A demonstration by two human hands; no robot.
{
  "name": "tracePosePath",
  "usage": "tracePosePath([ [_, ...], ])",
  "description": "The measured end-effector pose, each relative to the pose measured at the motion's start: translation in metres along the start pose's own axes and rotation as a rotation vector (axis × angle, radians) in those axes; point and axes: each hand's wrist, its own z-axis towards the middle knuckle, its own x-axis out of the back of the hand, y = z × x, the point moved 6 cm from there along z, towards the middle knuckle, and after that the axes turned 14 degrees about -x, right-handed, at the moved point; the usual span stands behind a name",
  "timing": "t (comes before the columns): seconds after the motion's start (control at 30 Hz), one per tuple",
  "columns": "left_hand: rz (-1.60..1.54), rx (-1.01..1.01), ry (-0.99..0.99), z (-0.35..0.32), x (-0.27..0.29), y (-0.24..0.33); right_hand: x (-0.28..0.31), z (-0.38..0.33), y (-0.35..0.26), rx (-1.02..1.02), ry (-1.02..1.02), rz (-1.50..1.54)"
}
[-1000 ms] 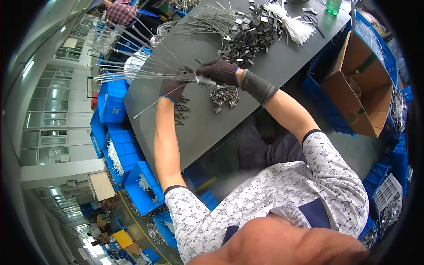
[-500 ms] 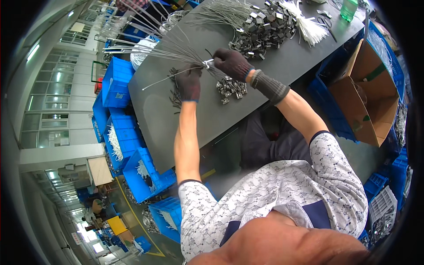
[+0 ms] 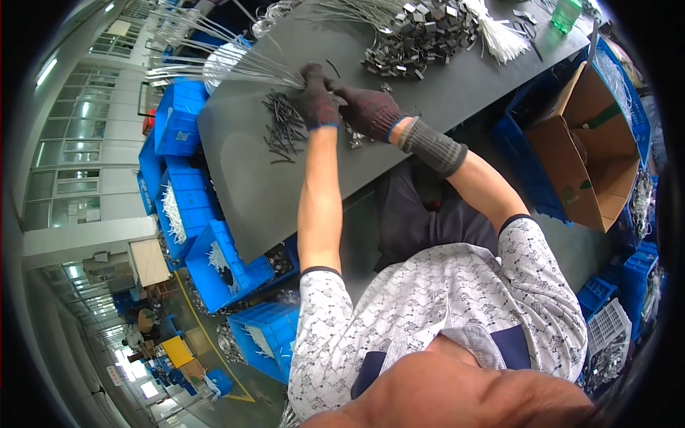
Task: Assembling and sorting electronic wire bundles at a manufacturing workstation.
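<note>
Both hands wear dark knit gloves and meet over the grey worktable (image 3: pixel 242 171). My left hand (image 3: pixel 316 100) grips the near ends of a bundle of thin grey wires (image 3: pixel 214 68) that fans out to the left past the table edge. My right hand (image 3: pixel 371 110) is closed beside it, pinching at the same wire ends; what it holds is hidden by the fingers. A small heap of short dark pins (image 3: pixel 282 128) lies just left of my left hand. A few small metal clips (image 3: pixel 354 135) lie under my right wrist.
A big pile of dark metal clips (image 3: pixel 421 36) and white cable ties (image 3: pixel 496 36) sit at the table's far side. Blue crates (image 3: pixel 214 257) with parts stand to the left below the table. An open cardboard box (image 3: pixel 578 150) stands on the right, a green bottle (image 3: pixel 567 13) beyond it.
Both hands stayed together on the wire ends. The camera view shifted, so the table and hands sit a little differently in the picture. The loose wire sticking out toward the near left is gone.
</note>
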Motion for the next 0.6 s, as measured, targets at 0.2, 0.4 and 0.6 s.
tracePosePath([
  [0.2, -0.011, -0.112, 0.077, 0.065, 0.109, 0.002, 0.108, -0.114, -0.126, 0.600, -0.217, 0.178],
  [0.4, -0.361, -0.038, -0.269, 0.065, 0.090, 0.145, 0.158, -0.212, -0.113, 0.678, -0.389, 0.375],
  [0.6, -0.514, -0.044, -0.571, 0.037, 0.169, 0.246, 0.172, -0.269, -0.132, 0.832, -0.536, 0.634],
])
